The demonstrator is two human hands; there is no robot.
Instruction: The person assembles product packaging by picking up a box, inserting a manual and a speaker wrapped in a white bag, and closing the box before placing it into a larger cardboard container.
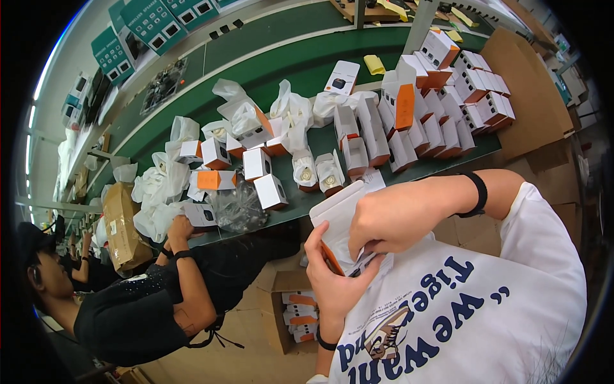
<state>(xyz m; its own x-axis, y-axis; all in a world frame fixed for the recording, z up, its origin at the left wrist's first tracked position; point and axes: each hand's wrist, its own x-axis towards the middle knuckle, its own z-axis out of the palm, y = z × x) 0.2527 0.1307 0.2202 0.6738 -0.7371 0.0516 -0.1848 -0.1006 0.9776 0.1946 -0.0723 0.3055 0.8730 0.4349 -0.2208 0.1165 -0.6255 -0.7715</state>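
Note:
My left hand (pixel 337 286) is wrapped round a small white box (pixel 331 206) with an orange side, close to my chest. The box's long flap stands up, open. Over the box, my right hand (pixel 391 219) reaches down with bent fingers, the tips at its opening. What those fingertips pinch, if anything, is hidden behind the hand. A printed paper slip (pixel 373 180) lies at the bench edge just beyond. Two open boxes nearby each hold a round whitish item in plastic, one being the open box (pixel 330 174).
Upright open boxes (pixel 370 128) crowd the green bench (pixel 307 62), with stacked closed boxes (pixel 484 89) at right beside a large carton (pixel 534 102). Clear plastic bags (pixel 240 208) lie left. A co-worker (pixel 137 307) in black handles a box at left. A floor carton (pixel 276 313) contains more boxes.

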